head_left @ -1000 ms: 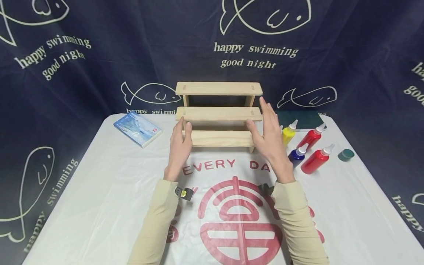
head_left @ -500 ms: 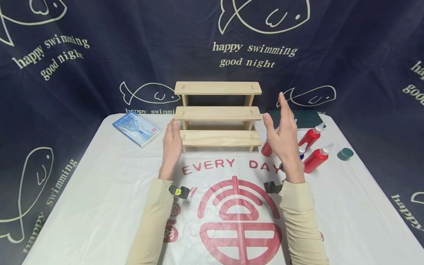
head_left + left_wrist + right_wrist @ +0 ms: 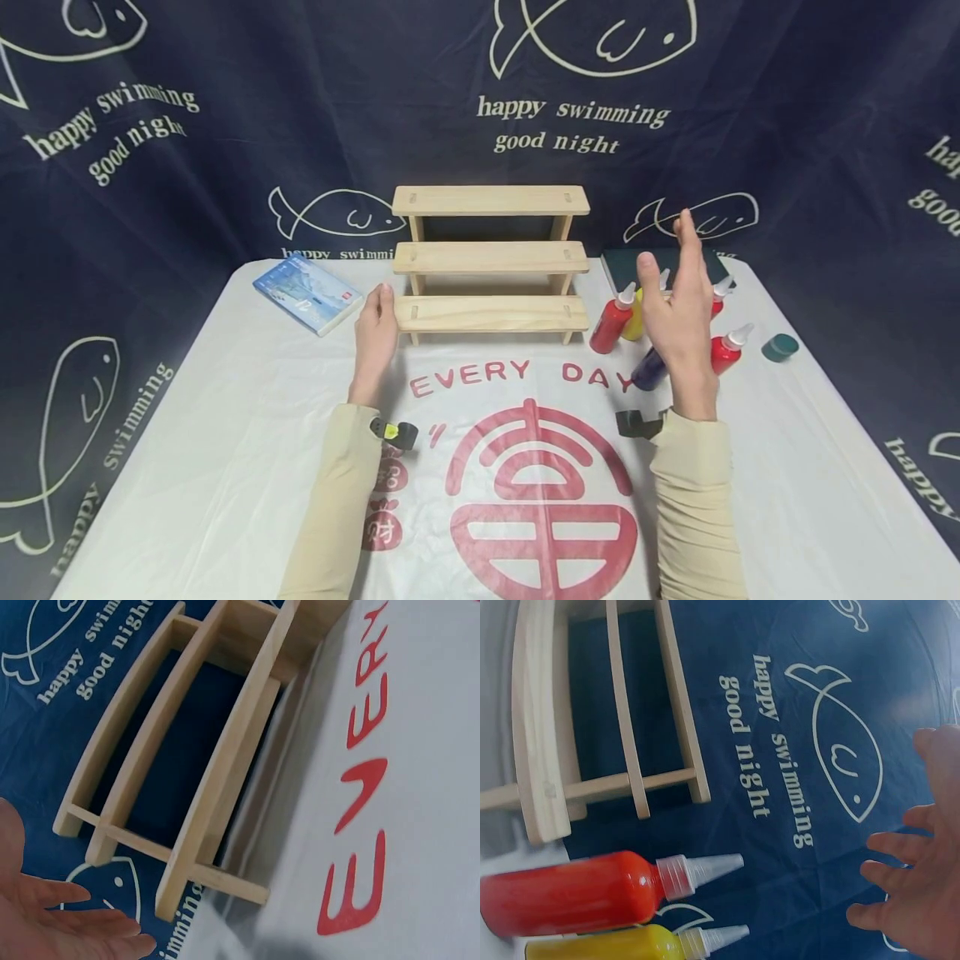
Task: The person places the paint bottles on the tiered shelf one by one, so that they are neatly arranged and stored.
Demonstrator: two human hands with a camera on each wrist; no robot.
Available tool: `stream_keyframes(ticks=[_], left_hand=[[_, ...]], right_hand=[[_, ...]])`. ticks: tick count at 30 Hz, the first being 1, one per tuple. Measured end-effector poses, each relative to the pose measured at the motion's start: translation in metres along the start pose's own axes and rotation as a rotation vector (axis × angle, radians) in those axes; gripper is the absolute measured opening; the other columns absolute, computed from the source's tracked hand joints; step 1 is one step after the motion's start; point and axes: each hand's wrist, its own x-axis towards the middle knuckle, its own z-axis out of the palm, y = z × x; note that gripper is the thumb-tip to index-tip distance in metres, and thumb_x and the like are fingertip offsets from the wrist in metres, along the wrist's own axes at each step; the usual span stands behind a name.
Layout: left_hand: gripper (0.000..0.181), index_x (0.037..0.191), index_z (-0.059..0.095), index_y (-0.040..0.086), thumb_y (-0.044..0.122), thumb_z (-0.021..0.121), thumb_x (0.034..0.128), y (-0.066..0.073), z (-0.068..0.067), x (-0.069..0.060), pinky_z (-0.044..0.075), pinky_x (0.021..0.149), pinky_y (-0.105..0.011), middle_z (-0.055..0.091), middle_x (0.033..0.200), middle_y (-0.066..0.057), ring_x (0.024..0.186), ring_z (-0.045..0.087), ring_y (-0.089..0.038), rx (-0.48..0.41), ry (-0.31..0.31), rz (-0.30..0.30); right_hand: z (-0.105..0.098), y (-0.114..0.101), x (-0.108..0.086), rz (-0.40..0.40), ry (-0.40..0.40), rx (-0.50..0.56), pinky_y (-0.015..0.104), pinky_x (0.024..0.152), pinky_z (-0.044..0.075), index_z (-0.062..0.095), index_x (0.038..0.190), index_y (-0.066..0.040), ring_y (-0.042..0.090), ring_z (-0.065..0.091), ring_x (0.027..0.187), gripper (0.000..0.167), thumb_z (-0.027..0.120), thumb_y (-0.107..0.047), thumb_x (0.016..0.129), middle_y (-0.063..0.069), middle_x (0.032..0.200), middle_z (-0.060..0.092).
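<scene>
A three-tier wooden stand (image 3: 491, 258) stands upright at the back middle of the table. My left hand (image 3: 375, 337) is just left of its lowest tier, and in the left wrist view the loosely extended fingers (image 3: 97, 926) are apart from the wood and hold nothing. My right hand (image 3: 684, 325) hovers over the squeeze bottles, fingers pointing up and thumb spread, with nothing held. Below and beside it are a red bottle (image 3: 610, 327), a yellow bottle (image 3: 607, 945), a blue bottle (image 3: 649, 371) and another red bottle (image 3: 725, 357). The hand partly hides the bottles behind it.
A blue-covered book (image 3: 307, 293) lies at the back left of the white-covered table (image 3: 225, 433). Behind the bottles is a dark green flat item (image 3: 624, 268). A small green round item (image 3: 781, 347) sits far right. Dark blue fish-print cloth (image 3: 337, 100) hangs behind.
Both hands have moved apart from the stand's sides, the left hand leftward and slightly down, the right hand further rightward over the bottles. The stand stays in place.
</scene>
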Motion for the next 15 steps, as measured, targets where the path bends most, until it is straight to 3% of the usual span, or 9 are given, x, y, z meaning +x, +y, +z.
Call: stream_keyframes(ticks=[9, 15], left_hand=[[0.058, 0.142, 0.043, -0.006, 0.039, 0.037, 0.1056, -0.012, -0.004, 0.004, 0.042, 0.112, -0.044, 0.045, 0.146, -0.023, 0.132, 0.048, -0.037, 0.029, -0.009, -0.032], [0.053, 0.138, 0.048, -0.007, 0.034, 0.045, 0.1042, -0.021, -0.003, 0.006, 0.056, 0.097, -0.041, 0.055, 0.135, -0.026, 0.117, 0.061, -0.035, 0.015, -0.026, -0.082]], right_hand=[[-0.014, 0.006, 0.0, 0.058, 0.039, -0.032, 0.041, 0.125, 0.013, 0.022, 0.156, -0.028, 0.012, 0.026, 0.146, 0.063, 0.049, -0.042, 0.1, -0.002, 0.158, 0.033], [-0.023, 0.011, 0.0, 0.122, 0.06, -0.039, 0.04, 0.123, 0.023, 0.023, 0.155, -0.029, 0.01, 0.027, 0.146, 0.062, 0.049, -0.042, 0.1, -0.003, 0.158, 0.033]])
